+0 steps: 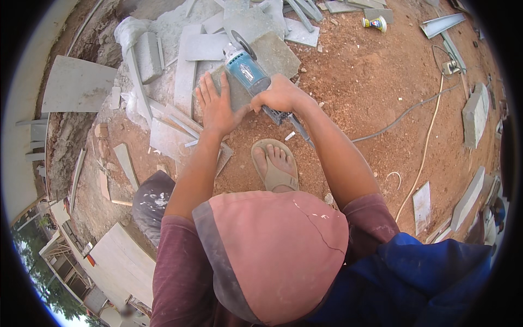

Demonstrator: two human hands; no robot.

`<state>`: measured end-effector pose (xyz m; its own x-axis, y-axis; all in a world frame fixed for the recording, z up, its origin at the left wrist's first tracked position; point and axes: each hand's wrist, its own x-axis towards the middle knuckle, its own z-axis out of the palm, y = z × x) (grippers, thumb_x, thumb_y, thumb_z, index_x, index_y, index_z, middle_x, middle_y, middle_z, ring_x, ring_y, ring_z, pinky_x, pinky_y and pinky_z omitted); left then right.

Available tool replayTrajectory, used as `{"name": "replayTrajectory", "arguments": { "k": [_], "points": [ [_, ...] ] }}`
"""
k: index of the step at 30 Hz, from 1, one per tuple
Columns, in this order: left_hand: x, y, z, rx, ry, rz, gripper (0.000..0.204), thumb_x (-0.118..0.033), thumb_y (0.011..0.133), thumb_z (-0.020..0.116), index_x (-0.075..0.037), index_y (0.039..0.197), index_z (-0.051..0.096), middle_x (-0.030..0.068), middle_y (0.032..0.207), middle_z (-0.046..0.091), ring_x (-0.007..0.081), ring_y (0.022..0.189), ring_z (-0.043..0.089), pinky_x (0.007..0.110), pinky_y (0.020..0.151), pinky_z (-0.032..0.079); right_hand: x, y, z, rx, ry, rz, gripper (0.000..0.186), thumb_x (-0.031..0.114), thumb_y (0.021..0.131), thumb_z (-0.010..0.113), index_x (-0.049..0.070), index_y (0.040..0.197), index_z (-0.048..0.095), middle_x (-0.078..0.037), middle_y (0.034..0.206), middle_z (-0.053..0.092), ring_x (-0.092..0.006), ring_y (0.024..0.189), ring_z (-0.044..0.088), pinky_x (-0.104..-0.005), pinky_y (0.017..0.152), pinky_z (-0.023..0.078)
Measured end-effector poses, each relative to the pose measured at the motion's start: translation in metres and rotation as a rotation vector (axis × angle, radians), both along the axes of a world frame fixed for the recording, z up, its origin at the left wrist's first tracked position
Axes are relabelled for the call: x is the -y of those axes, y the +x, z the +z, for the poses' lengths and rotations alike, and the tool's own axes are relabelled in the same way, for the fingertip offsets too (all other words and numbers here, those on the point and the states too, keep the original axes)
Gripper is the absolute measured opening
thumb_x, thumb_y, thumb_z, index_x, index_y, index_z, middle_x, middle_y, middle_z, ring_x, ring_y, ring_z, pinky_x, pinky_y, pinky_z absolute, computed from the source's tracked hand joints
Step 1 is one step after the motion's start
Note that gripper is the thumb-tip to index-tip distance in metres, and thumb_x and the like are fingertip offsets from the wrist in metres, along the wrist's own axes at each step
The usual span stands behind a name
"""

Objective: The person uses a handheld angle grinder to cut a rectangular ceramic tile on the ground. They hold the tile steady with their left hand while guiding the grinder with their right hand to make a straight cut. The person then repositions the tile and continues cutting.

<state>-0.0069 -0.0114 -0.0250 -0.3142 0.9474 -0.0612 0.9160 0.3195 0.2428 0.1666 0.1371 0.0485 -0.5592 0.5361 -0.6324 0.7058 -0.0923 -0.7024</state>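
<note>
My right hand [281,95] is wrapped round the rear body of a teal angle grinder [248,72], whose dark disc [243,45] stands on edge at the far end. Grey dusty stone slabs [280,57] lie beneath and beyond the tool. Just left of the grinder, my left hand [217,104] is spread flat with its fingers apart, pressed on a grey slab. Its thumb reaches close to my right hand. Whether the disc touches the stone, I cannot tell.
Cut tile strips [185,82] and dusty offcuts lie at the left. A grey cable [389,124] trails right toward a socket box [450,67]. A small tin [374,23] lies at the far side. My sandalled foot [275,163] stands close below the slabs.
</note>
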Motion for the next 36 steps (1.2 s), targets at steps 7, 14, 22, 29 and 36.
{"name": "replayTrajectory", "arguments": {
  "k": [7,14,22,29,36],
  "points": [
    [-0.001,0.001,0.002,0.008,-0.007,-0.003,0.125,-0.068,0.086,0.08,-0.006,0.175,0.017,0.0376,0.177,0.007,0.0499,0.168,0.0,0.061,0.134,-0.002,0.004,0.004,0.0,0.015,0.014,-0.013,0.043,0.026,0.06,0.087,-0.01,0.08,0.076,-0.026,0.087,0.077,-0.0336,0.08,0.074,-0.0402,0.073,0.058],
    [0.0,0.001,0.0,-0.003,0.011,-0.004,0.126,-0.066,0.085,0.082,-0.007,0.175,0.016,0.0372,0.177,0.007,0.05,0.167,0.001,0.061,0.134,-0.001,0.009,0.008,0.002,0.03,0.034,-0.008,0.045,0.028,0.061,0.087,-0.011,0.08,0.076,-0.028,0.089,0.077,-0.0345,0.081,0.075,-0.0405,0.074,0.059],
    [-0.001,0.002,-0.001,-0.005,0.009,0.002,0.127,-0.066,0.084,0.082,-0.007,0.175,0.017,0.0373,0.177,0.008,0.0504,0.167,0.001,0.061,0.134,-0.001,0.008,0.008,0.0,0.042,0.026,0.015,0.047,0.03,0.06,0.088,-0.011,0.079,0.076,-0.029,0.088,0.077,-0.0355,0.081,0.076,-0.0406,0.074,0.06],
    [-0.001,0.001,0.001,-0.012,-0.009,0.003,0.128,-0.067,0.084,0.081,-0.007,0.175,0.017,0.0375,0.177,0.007,0.0497,0.168,0.003,0.061,0.134,0.0,0.002,0.002,-0.005,0.044,0.015,0.038,0.045,0.029,0.06,0.088,-0.01,0.078,0.076,-0.027,0.089,0.077,-0.0352,0.081,0.075,-0.0406,0.074,0.059],
    [0.0,0.002,0.002,0.0,0.001,0.002,0.126,-0.066,0.084,0.081,-0.006,0.175,0.017,0.0374,0.177,0.007,0.0496,0.168,0.002,0.061,0.134,0.0,0.005,0.004,0.001,0.045,-0.005,-0.004,0.045,0.028,0.06,0.088,-0.011,0.079,0.076,-0.028,0.089,0.077,-0.0354,0.082,0.075,-0.0405,0.075,0.06]
  ]
}}
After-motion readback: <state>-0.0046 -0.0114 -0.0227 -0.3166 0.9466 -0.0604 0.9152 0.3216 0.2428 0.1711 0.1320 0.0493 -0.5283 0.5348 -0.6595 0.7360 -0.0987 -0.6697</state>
